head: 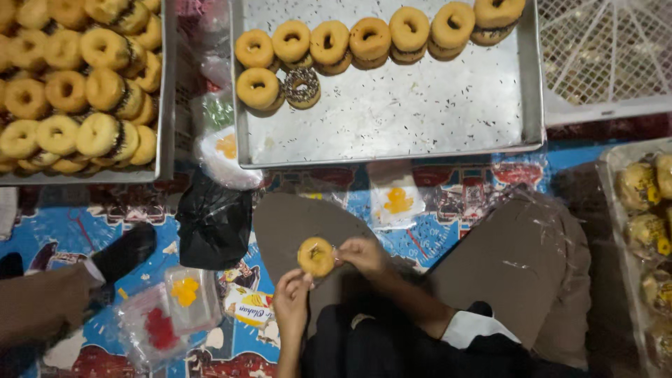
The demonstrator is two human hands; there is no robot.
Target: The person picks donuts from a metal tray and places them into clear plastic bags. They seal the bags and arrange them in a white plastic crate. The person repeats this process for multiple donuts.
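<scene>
Doughnut (316,256) held between my hands: left hand (291,299) pinching its lower edge, right hand (362,253) gripping its right side.

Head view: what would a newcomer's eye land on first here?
Probably the doughnut held between the left hand and right hand at bottom centre. Next, the metal tray above, with a row of doughnuts along its far edge, and the heaped doughnut tray at upper left.
</scene>
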